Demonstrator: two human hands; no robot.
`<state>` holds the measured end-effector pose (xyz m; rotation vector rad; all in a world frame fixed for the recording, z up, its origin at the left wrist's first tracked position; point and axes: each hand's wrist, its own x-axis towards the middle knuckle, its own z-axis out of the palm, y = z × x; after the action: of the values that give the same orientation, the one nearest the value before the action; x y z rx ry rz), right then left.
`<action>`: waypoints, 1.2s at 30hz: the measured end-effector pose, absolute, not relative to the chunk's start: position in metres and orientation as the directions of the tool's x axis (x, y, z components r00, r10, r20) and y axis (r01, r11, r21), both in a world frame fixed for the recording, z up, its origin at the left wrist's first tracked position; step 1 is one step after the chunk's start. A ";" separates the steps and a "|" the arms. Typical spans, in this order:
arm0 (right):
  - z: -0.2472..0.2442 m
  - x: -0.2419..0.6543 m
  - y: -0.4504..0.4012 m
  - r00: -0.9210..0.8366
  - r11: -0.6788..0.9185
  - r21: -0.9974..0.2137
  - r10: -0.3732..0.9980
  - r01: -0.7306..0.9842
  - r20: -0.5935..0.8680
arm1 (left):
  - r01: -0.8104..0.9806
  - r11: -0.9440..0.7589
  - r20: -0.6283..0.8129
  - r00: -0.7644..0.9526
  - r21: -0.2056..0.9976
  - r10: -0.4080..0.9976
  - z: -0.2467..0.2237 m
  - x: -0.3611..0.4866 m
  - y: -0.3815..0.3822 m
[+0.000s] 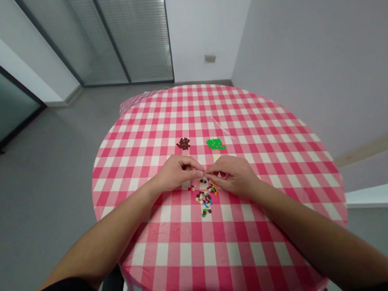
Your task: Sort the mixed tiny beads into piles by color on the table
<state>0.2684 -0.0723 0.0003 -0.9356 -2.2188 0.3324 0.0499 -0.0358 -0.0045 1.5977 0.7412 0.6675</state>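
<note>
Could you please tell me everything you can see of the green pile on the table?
The green pile is a loose, low heap of many small, bright green pieces that look like plastic. It is wider than it is deep, with a ragged edge; single shapes are too small to make out. It lies on the checked tablecloth, just beyond the right hand and to the right of the brown pile, apart from both. Only the cloth visibly touches it.

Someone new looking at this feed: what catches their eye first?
Probably the round table with its red-and-white checked cloth, filling the middle of the view. Next, the bright green heap of small pieces beyond the right hand, with a dark brown heap to its left. Both hands meet above a scattered multicoloured pile.
</note>
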 end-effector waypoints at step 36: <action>-0.012 0.323 -0.024 0.036 -0.029 -0.393 0.999 0.919 0.012 | 0.274 -0.128 -0.034 0.516 0.953 0.856 -0.006 0.050 -0.032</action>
<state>0.3226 -0.0241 -0.0124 -2.0252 -1.9579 0.3885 0.0498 -0.0323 -0.0063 1.6701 0.9703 0.6683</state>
